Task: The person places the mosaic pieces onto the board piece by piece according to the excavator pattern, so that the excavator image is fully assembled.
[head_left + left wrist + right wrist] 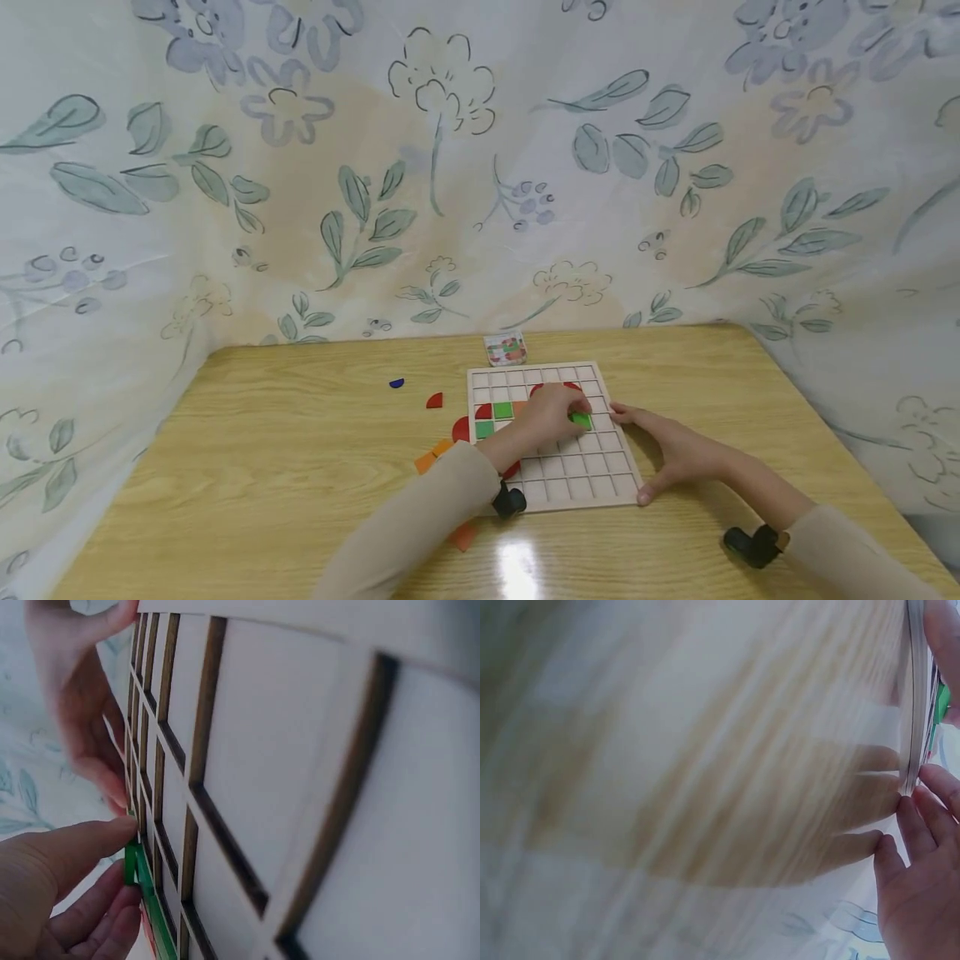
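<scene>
On the table lies a pale wooden grid board (564,492) with shallow square cells. Green and red pieces sit in its upper rows, among them a green square (503,410) and a red quarter-round (483,412). My left hand (546,421) reaches over the board and pinches a green square piece (130,864) between thumb and fingertips, at a cell near the right side. Part of the filled rows is hidden beneath this hand. Along the board's right edge, my right hand (681,450) rests with fingers and thumb spread, touching the rim.
Behind the board stands a small patterned box (506,348). To its left lie a blue half-round (397,383) and a red quarter-round piece (435,401). Several orange pieces (426,462) are by the left forearm. Floral cloth (480,208) hangs around the wooden table (285,475).
</scene>
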